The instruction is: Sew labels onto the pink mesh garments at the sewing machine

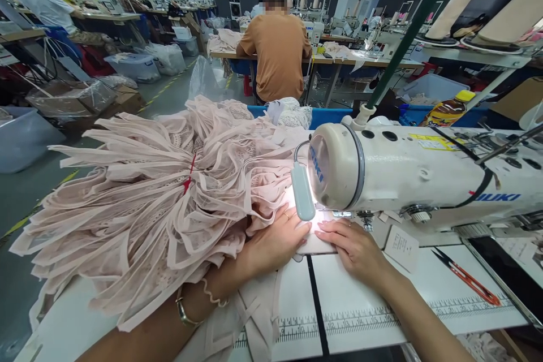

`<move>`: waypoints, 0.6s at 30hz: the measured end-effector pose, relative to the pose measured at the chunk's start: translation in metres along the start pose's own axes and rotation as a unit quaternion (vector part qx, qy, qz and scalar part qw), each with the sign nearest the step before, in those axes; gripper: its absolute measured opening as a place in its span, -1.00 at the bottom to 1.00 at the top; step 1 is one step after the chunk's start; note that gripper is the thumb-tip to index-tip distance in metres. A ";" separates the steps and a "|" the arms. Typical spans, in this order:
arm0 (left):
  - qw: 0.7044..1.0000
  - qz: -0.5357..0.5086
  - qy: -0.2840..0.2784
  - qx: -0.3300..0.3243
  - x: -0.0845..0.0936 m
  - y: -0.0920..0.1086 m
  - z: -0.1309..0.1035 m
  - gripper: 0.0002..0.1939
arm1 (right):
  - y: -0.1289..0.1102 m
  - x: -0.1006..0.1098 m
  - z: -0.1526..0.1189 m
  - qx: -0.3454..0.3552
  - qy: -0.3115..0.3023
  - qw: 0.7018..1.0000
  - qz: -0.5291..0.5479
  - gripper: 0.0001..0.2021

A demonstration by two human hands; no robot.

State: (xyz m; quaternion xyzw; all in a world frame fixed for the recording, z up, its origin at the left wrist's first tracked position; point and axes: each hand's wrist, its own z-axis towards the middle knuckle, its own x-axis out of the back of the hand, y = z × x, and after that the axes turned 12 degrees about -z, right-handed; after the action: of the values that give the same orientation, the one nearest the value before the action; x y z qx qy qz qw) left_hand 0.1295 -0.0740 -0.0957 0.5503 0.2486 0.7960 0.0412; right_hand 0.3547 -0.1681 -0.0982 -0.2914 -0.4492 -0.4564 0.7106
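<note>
My left hand (pixel 280 237) lies on a pale pink fabric piece (pixel 316 244), left of the sewing machine's needle area, with its fingers stretched out on the cloth. From the right, my right hand (pixel 354 246) rests with extended fingers on the same piece. The fingertips of both hands are close together under the lit head of the white sewing machine (pixel 390 164). A small grey lamp (pixel 302 192) hides the stitching spot. Beside my left arm spreads a big bundle of pale pink lace-trimmed garments (pixel 169 181), tied with a red strip (pixel 189 175).
Red-handled thread snips (pixel 466 278) and a white card (pixel 401 248) lie right of my right hand. A printed ruler (pixel 369 319) runs along the table's front. A drink bottle (pixel 448 108) stands behind the machine. Ahead, a person in a brown shirt (pixel 275 54) sits at another table.
</note>
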 end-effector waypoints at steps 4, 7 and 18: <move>1.000 -0.005 -0.005 0.006 0.000 -0.001 0.002 -0.93 | 0.000 -0.004 -0.001 -0.008 -0.005 1.000 -0.023 -0.55; 1.000 -0.025 0.002 0.007 -0.001 -0.002 0.004 -0.93 | -0.001 -0.005 -0.001 -0.018 -0.010 0.999 -0.048 -0.53; 0.998 -0.022 0.048 0.046 -0.001 -0.001 0.010 -0.84 | 0.000 -0.017 -0.003 -0.044 -0.060 0.988 -0.135 -0.51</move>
State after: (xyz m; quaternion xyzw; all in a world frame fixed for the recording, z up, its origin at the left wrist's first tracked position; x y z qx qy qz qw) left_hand 0.1385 -0.0699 -0.0949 0.5069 0.2990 0.8082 0.0212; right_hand 0.3528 -0.1642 -0.1146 -0.2856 -0.5058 -0.5491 0.6008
